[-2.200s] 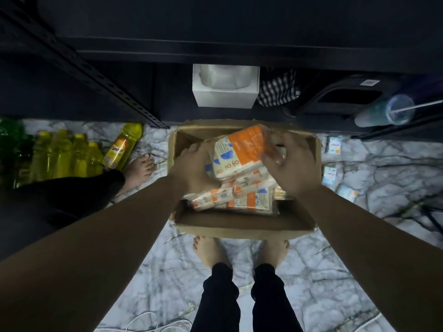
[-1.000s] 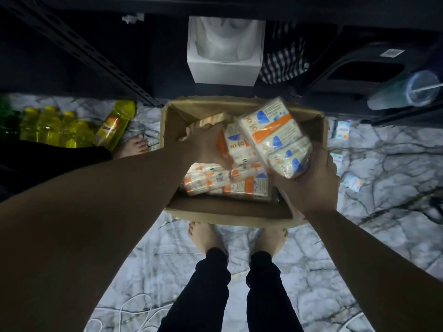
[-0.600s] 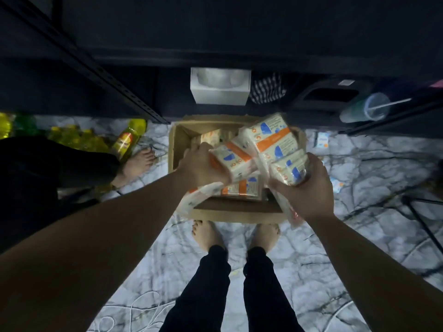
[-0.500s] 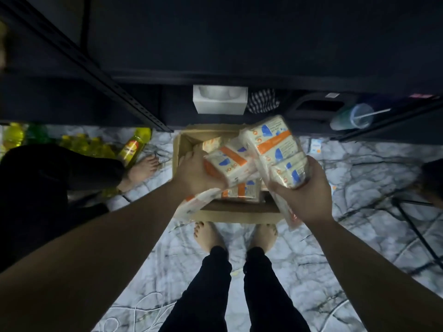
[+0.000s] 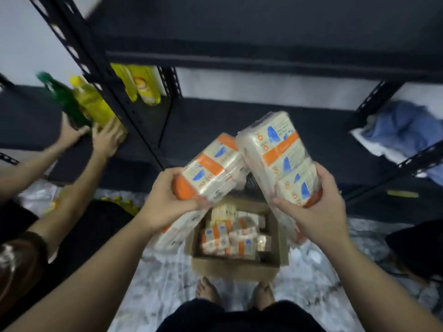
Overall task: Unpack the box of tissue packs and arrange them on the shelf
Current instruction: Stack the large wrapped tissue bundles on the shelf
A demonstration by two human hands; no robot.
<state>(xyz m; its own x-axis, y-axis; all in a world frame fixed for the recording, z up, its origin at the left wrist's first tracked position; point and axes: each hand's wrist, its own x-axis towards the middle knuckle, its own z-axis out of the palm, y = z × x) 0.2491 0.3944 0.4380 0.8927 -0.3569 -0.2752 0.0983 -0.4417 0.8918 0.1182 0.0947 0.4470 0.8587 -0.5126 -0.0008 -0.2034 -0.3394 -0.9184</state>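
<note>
My left hand point(image 5: 165, 202) grips a wrapped bundle of tissue packs point(image 5: 211, 168), white with orange and blue print, and a second bundle hangs below it. My right hand point(image 5: 311, 207) grips another tissue bundle point(image 5: 278, 152), held upright and higher. Both are raised above the open cardboard box point(image 5: 235, 267) on the floor, which holds several more packs point(image 5: 230, 238). The dark metal shelf point(image 5: 275, 135) lies just beyond the bundles.
Another person's two hands point(image 5: 105, 140) reach onto the left shelf beside yellow and green bottles point(image 5: 91, 106). More yellow bottles point(image 5: 141, 85) stand behind the upright post point(image 5: 115, 92). A blue cloth point(image 5: 407, 130) lies on the right shelf. My bare feet point(image 5: 208, 291) stand on marble floor.
Both my hands have lifted the tissue bundles out of the box and up toward the shelf. My view has tilted up, showing the shelf and another person's hands.
</note>
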